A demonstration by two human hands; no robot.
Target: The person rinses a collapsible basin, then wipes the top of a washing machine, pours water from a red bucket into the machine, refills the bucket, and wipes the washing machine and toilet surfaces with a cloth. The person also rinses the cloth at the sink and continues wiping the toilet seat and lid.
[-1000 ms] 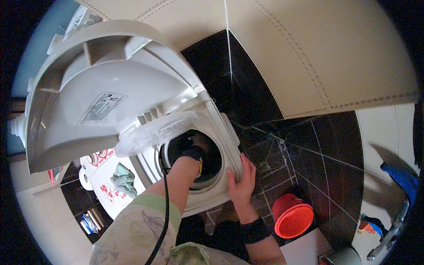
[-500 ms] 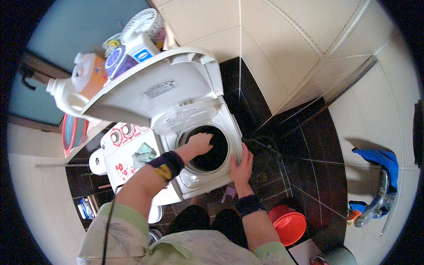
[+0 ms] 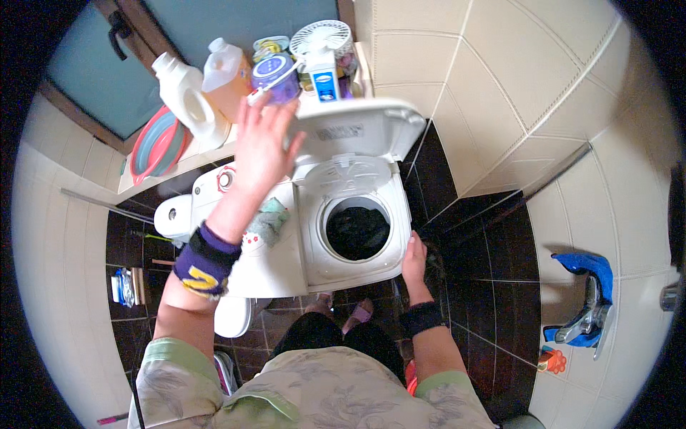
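Observation:
A white twin-tub washing machine (image 3: 314,275) stands before me with its lid (image 3: 357,121) raised. Dark laundry (image 3: 357,232) lies inside the round spin tub, under a tilted-up clear inner cover (image 3: 350,175). My left hand (image 3: 264,143) is raised over the machine's left part, its fingers spread toward the bottles on the ledge. Close to those fingertips are a purple tub (image 3: 275,75) and a thin white handle-like piece; contact cannot be made out. Against the machine's right front edge rests my right hand (image 3: 414,261), fingers stretched along it. A grey-green cloth (image 3: 268,220) lies on the machine's top.
On the ledge stand a white jug (image 3: 179,93), an orange-liquid bottle (image 3: 225,75), a white-and-blue bottle (image 3: 323,75) and a white basket (image 3: 321,36). A red-grey folding basin (image 3: 161,146) leans at left. A tap with blue cloth (image 3: 589,300) is on the right wall.
My left hand has come out of the spin tub and moved up-left toward the ledge. My right hand stays at the machine's right edge. The view has shifted.

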